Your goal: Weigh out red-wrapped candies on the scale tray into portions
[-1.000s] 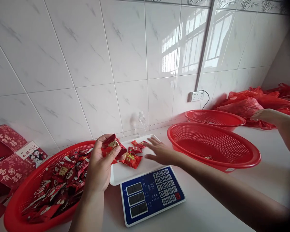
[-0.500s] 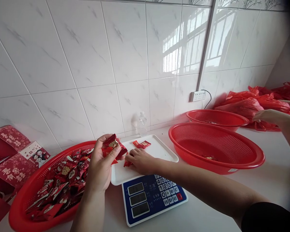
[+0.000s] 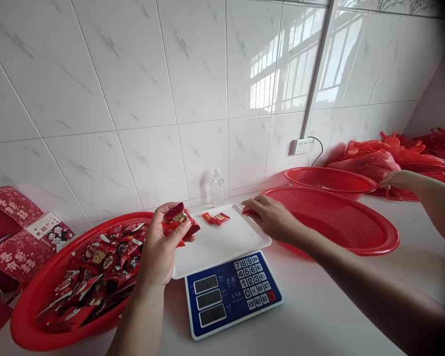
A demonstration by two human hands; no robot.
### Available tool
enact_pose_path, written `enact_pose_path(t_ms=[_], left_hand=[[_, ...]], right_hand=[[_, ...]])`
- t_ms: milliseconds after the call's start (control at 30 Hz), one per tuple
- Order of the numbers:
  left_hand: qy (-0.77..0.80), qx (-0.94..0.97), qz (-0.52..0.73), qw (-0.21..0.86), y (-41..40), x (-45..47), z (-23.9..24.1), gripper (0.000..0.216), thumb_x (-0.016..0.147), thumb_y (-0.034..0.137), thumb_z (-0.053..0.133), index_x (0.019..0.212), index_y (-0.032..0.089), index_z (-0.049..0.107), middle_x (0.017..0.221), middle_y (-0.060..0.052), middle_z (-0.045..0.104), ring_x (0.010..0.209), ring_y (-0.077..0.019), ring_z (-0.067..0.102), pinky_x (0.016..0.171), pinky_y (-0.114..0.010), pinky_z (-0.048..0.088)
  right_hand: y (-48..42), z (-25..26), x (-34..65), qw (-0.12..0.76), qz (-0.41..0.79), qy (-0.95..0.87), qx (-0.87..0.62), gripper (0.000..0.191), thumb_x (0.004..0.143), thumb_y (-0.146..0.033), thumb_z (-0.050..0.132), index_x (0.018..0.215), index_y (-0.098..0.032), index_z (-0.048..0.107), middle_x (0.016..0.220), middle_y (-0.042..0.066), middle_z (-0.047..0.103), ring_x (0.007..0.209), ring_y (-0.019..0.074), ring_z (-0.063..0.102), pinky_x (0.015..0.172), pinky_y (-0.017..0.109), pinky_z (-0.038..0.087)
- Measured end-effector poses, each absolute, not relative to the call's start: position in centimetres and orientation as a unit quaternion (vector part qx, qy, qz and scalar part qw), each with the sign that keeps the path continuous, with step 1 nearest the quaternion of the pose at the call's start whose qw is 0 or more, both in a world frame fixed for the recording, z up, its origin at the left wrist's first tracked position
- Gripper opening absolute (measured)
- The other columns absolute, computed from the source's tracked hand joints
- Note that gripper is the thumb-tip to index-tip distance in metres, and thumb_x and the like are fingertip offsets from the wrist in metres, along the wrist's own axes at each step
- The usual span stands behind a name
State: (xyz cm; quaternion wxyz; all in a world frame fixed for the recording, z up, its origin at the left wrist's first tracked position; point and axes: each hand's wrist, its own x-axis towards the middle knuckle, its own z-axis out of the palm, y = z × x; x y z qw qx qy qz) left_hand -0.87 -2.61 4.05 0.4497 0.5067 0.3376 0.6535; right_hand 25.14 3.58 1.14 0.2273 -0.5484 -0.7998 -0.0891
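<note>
My left hand (image 3: 166, 237) is closed around a few red wrapped sweets (image 3: 181, 215) with gold print, held over the left side of the scale's white tray (image 3: 222, 244). On the tray's far part lie small red sweet packets (image 3: 218, 218). My right hand (image 3: 269, 215) is above the tray's right edge, beside the large red basket (image 3: 356, 242). Its fingers are curled, and a bit of a red sweet packet (image 3: 246, 211) shows at the fingertips. Below the tray is the blue scale panel (image 3: 233, 296) with keys and displays.
At left, a red basket (image 3: 25, 316) holds many wrapped sweets, beside red printed boxes (image 3: 13, 237). A clear bottle (image 3: 218, 187) stands by the wall. Behind the large basket is another red basket (image 3: 333, 188). Another person's hand (image 3: 400, 179) touches red plastic bags (image 3: 371, 165).
My right hand has lifted from the tray's near left and moved right to its far right edge, and the packet there is gone. My left hand still holds its sweets.
</note>
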Motion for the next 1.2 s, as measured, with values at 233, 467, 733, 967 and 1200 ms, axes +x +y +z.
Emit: enact_pose_path(t_ms=[233,467,733,967,1200], left_hand=[[0.334,0.526,0.636,0.455,-2.4,-0.6,3.6,0.04,0.07,0.028,0.074,0.105,0.024,0.054,0.095,-0.001,0.059,0.073,-0.0132,0.061,0.058,-0.024,0.055],[0.345,0.505,0.646,0.458,-2.5,-0.6,3.9,0.044,0.065,0.03,0.077,0.103,0.024,0.055,0.098,-0.002,0.062,0.071,-0.0141,0.063,0.057,-0.025,0.054],[0.346,0.472,0.686,0.432,-2.0,-2.0,4.2,0.046,0.064,0.028,0.078,0.103,0.023,0.055,0.095,-0.001,0.063,0.072,-0.0132,0.062,0.058,-0.024,0.053],[0.337,0.447,0.722,0.407,-1.6,-3.3,4.5,0.043,0.063,0.023,0.078,0.1,0.022,0.057,0.094,-0.002,0.062,0.077,-0.0132,0.06,0.058,-0.021,0.053],[0.343,0.476,0.688,0.427,-1.5,-2.7,4.2,0.043,0.065,0.025,0.077,0.103,0.023,0.055,0.095,-0.001,0.062,0.072,-0.0129,0.062,0.057,-0.023,0.053]], right_hand=[[4.5,-0.2,33.1,0.089,-0.126,-0.668,-0.728,0.043,0.091,-0.035,0.037,0.13,-0.02,0.048,0.123,0.02,0.054,0.111,0.0372,0.051,0.084,0.054,0.041],[6.7,-1.1,26.1,0.148,-0.005,-0.814,-0.561,0.053,0.09,-0.041,0.042,0.139,-0.021,0.039,0.144,0.017,0.037,0.13,0.0302,0.036,0.101,0.047,0.035],[10.8,-3.0,16.8,0.085,0.107,-0.874,-0.467,0.061,0.09,-0.051,0.036,0.143,-0.02,0.033,0.149,0.018,0.029,0.136,0.0382,0.021,0.1,0.063,0.024],[9.9,-3.3,15.2,0.119,0.085,-0.908,-0.391,0.033,0.094,-0.025,0.032,0.113,-0.022,0.059,0.119,0.01,0.059,0.11,0.0231,0.052,0.093,0.04,0.039],[8.4,-2.7,17.0,0.131,0.027,-0.905,-0.403,0.039,0.083,-0.004,0.04,0.111,-0.022,0.059,0.111,0.008,0.064,0.099,0.0221,0.057,0.084,0.036,0.043]])
